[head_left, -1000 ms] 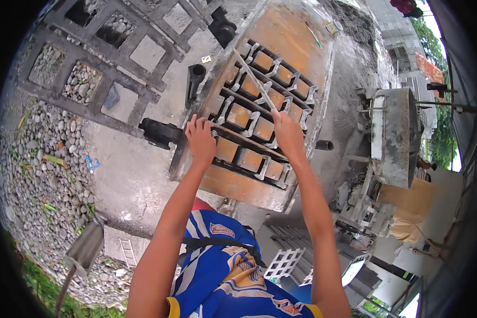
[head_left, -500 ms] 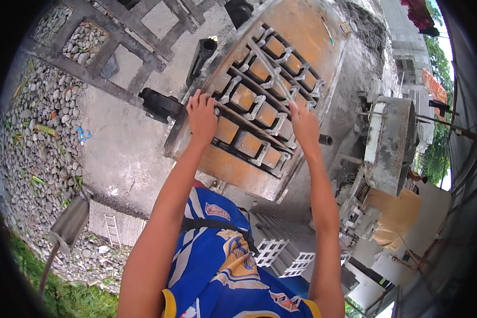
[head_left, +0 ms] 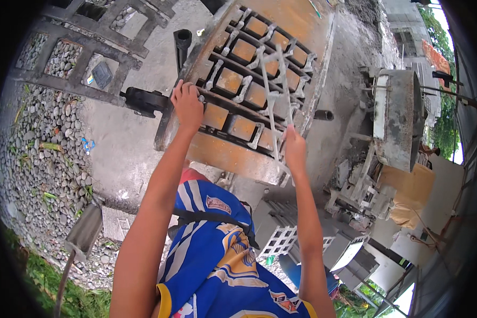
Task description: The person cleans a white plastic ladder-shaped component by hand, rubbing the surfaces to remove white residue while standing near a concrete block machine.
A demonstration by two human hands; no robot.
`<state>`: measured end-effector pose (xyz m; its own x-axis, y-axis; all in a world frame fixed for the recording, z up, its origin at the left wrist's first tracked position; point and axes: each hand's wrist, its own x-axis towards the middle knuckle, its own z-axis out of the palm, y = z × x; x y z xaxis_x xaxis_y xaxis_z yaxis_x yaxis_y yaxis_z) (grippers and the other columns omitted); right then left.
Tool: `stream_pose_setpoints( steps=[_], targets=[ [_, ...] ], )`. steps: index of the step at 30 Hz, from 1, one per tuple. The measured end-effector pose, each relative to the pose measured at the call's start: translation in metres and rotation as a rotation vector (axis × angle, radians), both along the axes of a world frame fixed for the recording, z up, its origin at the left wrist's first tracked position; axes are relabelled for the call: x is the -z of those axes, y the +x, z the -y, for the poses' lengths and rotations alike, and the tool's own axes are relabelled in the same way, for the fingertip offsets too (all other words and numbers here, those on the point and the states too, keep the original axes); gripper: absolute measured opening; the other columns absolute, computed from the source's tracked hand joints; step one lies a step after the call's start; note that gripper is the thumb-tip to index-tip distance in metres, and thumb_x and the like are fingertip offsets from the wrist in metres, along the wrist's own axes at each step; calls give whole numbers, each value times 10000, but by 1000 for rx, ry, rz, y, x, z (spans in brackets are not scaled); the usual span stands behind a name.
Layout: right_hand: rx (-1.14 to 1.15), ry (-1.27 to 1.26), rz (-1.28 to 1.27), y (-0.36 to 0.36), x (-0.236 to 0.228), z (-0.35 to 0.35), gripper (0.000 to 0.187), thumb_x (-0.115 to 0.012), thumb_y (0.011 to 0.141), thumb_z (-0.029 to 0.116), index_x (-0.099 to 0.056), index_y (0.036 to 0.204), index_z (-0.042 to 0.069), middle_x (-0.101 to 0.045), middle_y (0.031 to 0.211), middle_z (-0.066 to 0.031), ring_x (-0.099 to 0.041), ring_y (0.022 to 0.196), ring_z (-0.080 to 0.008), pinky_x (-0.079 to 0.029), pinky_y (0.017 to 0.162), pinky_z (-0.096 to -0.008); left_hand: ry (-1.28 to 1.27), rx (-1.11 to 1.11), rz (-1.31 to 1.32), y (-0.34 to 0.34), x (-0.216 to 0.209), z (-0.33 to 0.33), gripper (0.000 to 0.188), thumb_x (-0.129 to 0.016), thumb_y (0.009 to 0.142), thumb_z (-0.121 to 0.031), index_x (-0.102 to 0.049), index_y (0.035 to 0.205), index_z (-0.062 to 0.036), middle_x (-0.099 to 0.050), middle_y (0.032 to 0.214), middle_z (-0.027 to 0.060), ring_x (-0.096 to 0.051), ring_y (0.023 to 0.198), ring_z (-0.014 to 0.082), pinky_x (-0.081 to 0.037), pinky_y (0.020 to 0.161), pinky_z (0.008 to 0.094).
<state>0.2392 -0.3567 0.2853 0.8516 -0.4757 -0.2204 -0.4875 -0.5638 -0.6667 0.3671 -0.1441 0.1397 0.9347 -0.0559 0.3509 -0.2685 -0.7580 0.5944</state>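
Observation:
A rusty steel block mould point(head_left: 230, 153) lies before me, its slots holding several square orange-brown plates and grey bone-shaped pieces. My left hand point(head_left: 188, 107) is curled over the mould's left side, fingers bent together beside a small round metal end. In my right hand point(head_left: 295, 151), near the mould's right edge, is the lower part of a long, narrow grey frame point(head_left: 269, 100). Its two thin bars slant up over the plates, apparently just above them. Whether the far end touches the mould I cannot tell.
Black pipe-like parts point(head_left: 182, 42) and a black bracket point(head_left: 143, 102) jut out left of the mould. A short pipe point(head_left: 324, 115) sticks out on the right, with a large rusty drum point(head_left: 397, 116) beyond. Grey stones point(head_left: 42, 153) cover the ground at left.
My right hand and the grey frame have come nearer to me relative to the mould, and both bars now show apart. My left hand stays at the mould's side. The whole view has shifted.

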Motion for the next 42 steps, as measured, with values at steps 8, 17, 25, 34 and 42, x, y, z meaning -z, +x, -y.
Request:
stream_pose_setpoints(
  steps=[8, 17, 25, 34, 42],
  targets=[
    [90, -69, 175, -25, -19, -43, 386, -404, 904, 345, -557, 850, -4, -524, 629, -198, -542, 579, -274, -398, 552, -383, 71, 3, 30, 5, 3, 2, 153, -499, 665, 4, -493, 792, -82, -511, 1003, 61, -373, 1147, 289, -253, 928, 438],
    [182, 151, -67, -58, 11, -52, 502, -381, 875, 459, -580, 830, 0, -582, 735, -222, -557, 716, -380, -427, 652, -427, 208, 10, -25, 8, 23, -21, 146, -528, 726, -98, -561, 866, -125, -527, 1067, 48, -397, 1149, 278, -296, 907, 464],
    [499, 332, 170, -139, 22, -81, 420, -393, 906, 362, -464, 679, 16, -384, 577, -1, -391, 581, -79, -350, 526, -264, -142, 12, -4, 2, -4, 1, 225, -455, 756, -48, -523, 965, 4, -532, 982, 172, -465, 967, 344, -339, 846, 421],
    [241, -73, 157, -158, -19, -127, 278, -538, 815, 345, -589, 822, 72, -561, 589, -147, -562, 524, -317, -448, 491, -398, -1135, 439, -1511, -169, -122, 21, 447, -311, 892, -394, -508, 983, -4, -549, 933, 116, -523, 886, 249, -391, 802, 331],
    [250, 129, 243, -191, 13, -156, 308, -542, 810, 328, -570, 964, 63, -582, 676, -147, -587, 606, -309, -461, 542, -381, -1175, 319, -1565, -182, -133, -3, 308, -417, 837, -390, -396, 750, -96, -359, 688, 10, -393, 683, 165, -332, 699, 315]
  ],
)
